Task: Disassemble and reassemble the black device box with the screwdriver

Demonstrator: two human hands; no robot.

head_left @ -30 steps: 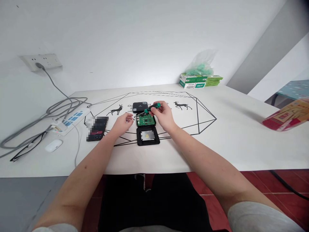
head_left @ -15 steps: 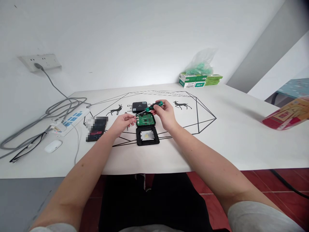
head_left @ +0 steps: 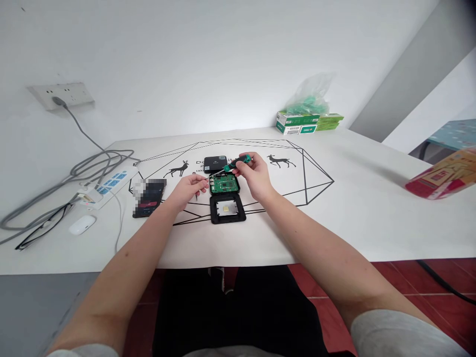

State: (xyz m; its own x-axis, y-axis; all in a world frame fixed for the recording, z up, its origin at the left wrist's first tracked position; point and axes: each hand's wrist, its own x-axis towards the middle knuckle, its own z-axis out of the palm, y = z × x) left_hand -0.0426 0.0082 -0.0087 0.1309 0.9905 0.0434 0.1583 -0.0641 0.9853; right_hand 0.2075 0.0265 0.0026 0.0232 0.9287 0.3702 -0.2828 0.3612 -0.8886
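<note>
A green circuit board [head_left: 224, 185] lies on the white table [head_left: 334, 213], just beyond an opened black case half [head_left: 227, 208] with a metal plate inside. My right hand [head_left: 254, 176] grips a green-handled screwdriver [head_left: 235, 163], its shaft pointing left and down toward the board's left edge. My left hand [head_left: 191, 189] has its fingertips pinched together right by the screwdriver tip; whether it holds a small part is too small to tell. A small black box [head_left: 215, 162] sits behind the board.
A black phone [head_left: 149, 198] lies left of my hands. Further left are a power strip [head_left: 107, 185], grey cables [head_left: 74, 171], a white mouse [head_left: 82, 224] and glasses. Green boxes and a plastic bag [head_left: 308, 111] stand at the back. A red package [head_left: 442, 178] is at the right.
My left hand has moved right, closer to the board and the screwdriver tip. My right hand has raised the screwdriver handle slightly.
</note>
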